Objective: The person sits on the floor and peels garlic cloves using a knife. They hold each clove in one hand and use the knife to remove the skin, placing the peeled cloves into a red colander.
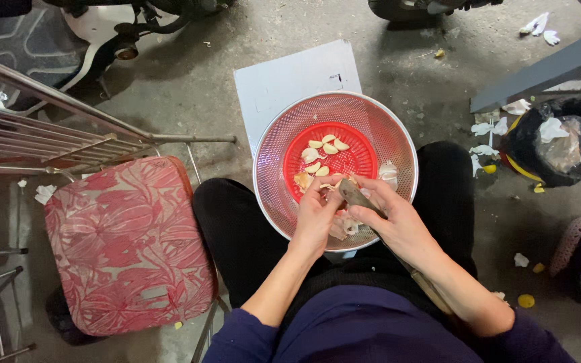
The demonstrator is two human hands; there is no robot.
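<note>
You are mid-peel: your left hand (pixel 316 216) pinches a garlic clove (pixel 334 181) at the metal colander's (pixel 270 154) six o'clock rim while your right hand (pixel 398 222) grips the knife (pixel 354 195), needing a shallow, careful cut near your fingertips.

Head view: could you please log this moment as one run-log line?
left hand: holds garlic clove | right hand: holds knife at clove | under hands: metal colander with red basket of peeled cloves | on lap
</note>
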